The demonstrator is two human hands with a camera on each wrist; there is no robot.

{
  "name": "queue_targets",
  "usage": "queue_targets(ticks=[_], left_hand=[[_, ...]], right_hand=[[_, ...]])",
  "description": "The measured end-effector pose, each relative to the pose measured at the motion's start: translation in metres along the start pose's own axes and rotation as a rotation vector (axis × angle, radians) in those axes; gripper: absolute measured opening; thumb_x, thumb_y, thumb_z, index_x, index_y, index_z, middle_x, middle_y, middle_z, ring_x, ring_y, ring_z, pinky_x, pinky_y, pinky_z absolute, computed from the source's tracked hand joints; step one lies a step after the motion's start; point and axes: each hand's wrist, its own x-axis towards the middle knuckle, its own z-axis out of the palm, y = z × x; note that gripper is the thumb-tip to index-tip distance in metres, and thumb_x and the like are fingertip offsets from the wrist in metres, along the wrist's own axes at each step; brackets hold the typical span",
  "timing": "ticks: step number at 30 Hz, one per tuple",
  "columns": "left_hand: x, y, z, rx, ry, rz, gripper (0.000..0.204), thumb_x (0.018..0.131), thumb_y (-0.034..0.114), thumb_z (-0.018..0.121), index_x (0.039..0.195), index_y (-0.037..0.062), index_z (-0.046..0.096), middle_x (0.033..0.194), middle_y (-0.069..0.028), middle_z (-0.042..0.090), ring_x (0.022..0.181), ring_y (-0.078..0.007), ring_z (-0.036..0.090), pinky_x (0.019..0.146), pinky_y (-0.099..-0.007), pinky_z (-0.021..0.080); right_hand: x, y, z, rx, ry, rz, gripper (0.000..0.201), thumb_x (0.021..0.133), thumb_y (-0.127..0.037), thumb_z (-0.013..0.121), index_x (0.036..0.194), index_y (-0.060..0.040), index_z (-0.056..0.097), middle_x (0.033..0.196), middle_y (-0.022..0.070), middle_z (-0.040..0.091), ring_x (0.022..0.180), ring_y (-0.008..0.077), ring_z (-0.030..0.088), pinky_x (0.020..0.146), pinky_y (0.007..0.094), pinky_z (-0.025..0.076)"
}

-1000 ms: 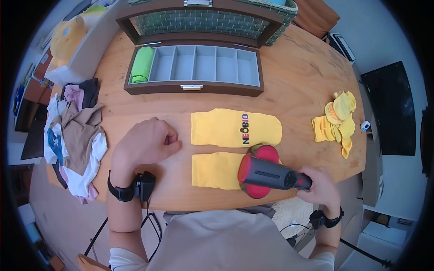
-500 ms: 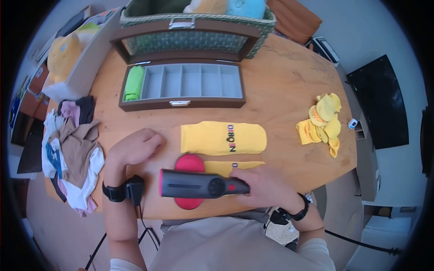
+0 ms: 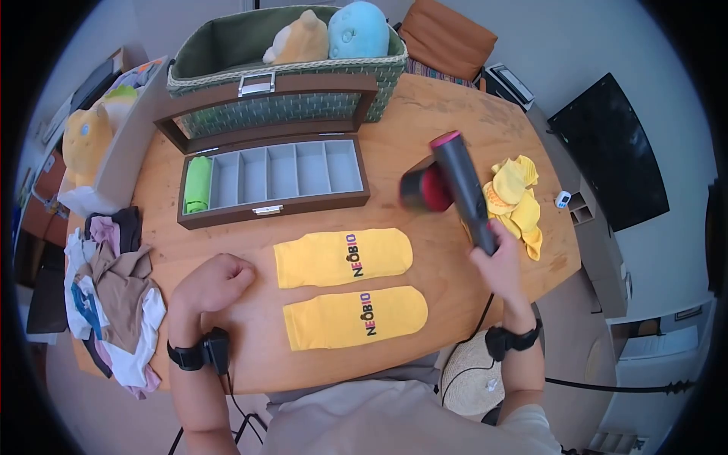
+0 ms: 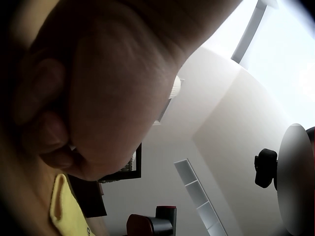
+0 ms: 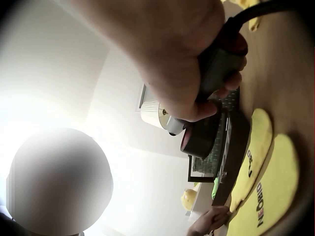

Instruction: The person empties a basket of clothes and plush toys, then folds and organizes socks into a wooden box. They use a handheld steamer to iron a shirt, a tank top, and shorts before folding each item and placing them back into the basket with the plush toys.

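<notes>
My right hand (image 3: pixel 500 262) grips a dark corded handheld appliance (image 3: pixel 466 186) by its handle; its barrel-shaped, red-trimmed head stands over the table's right half. Seen from the right wrist, fingers wrap round the handle, and the cord leaves its end. Two yellow socks (image 3: pixel 345 258) with NEOBIO lettering lie flat, one above the other, toes pointing right. Left of them is my left hand (image 3: pixel 212 284), fingers curled in and nothing visible in them. From the left wrist the curled fingers (image 4: pixel 51 130) show close to a sock's cuff (image 4: pixel 61 206).
An open brown compartment box (image 3: pixel 273 208) holds a green rolled cloth (image 3: pixel 199 184) at its left end. Behind stands a woven basket (image 3: pixel 383 95) with plush toys. Crumpled clothes (image 3: pixel 117 273) lie left; a yellow heap (image 3: pixel 519 201) lies right, beyond the appliance.
The appliance first swept left across the nearer sock, then moved off to the right and away from me, uncovering both socks. My left hand stays beside them. The head view has shifted.
</notes>
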Motion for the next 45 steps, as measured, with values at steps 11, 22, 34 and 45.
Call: queue_targets(ticks=[11, 22, 34, 45], left_hand=[[0.001, -0.004, 0.005, -0.088, -0.015, 0.088, 0.017, 0.091, 0.013, 0.057, 0.079, 0.0022, 0.057, 0.062, 0.0006, 0.049, 0.061, -0.0079, 0.043, 0.058, -0.0290, 0.041], [0.000, 0.001, 0.004, -0.019, -0.008, 0.032, 0.013, 0.088, 0.012, 0.060, 0.079, 0.0029, 0.059, 0.064, 0.0006, 0.055, 0.060, -0.0095, 0.048, 0.058, -0.0284, 0.043], [0.000, 0.001, 0.006, -0.045, -0.027, 0.008, 0.014, 0.089, 0.014, 0.060, 0.081, 0.0023, 0.061, 0.064, -0.0008, 0.055, 0.059, -0.0107, 0.047, 0.056, -0.0285, 0.041], [-0.008, 0.044, 0.014, 0.015, 0.129, 0.067, 0.017, 0.084, 0.013, 0.071, 0.097, 0.0062, 0.064, 0.070, -0.0059, 0.062, 0.062, -0.0198, 0.061, 0.060, -0.0339, 0.048]], right_hand=[[0.123, 0.030, -0.027, -0.013, 0.095, 0.135, 0.027, 0.079, -0.014, 0.068, 0.100, 0.0036, 0.063, 0.071, 0.0090, 0.060, 0.067, 0.0172, 0.062, 0.061, 0.0323, 0.047], [0.134, 0.070, -0.018, -0.366, 0.008, -0.009, 0.053, 0.083, -0.024, 0.069, 0.125, 0.0056, 0.054, 0.096, 0.0251, 0.068, 0.091, 0.0393, 0.069, 0.083, 0.0442, 0.053], [0.017, -0.048, 0.025, -0.654, -0.193, -0.535, 0.053, 0.078, -0.007, 0.073, 0.128, -0.0046, 0.056, 0.113, 0.0168, 0.059, 0.099, 0.0374, 0.062, 0.086, 0.0451, 0.050], [0.037, -0.048, 0.060, -0.339, -0.683, -0.348, 0.052, 0.069, -0.008, 0.080, 0.117, -0.0068, 0.061, 0.114, 0.0142, 0.056, 0.107, 0.0370, 0.058, 0.090, 0.0418, 0.049]])
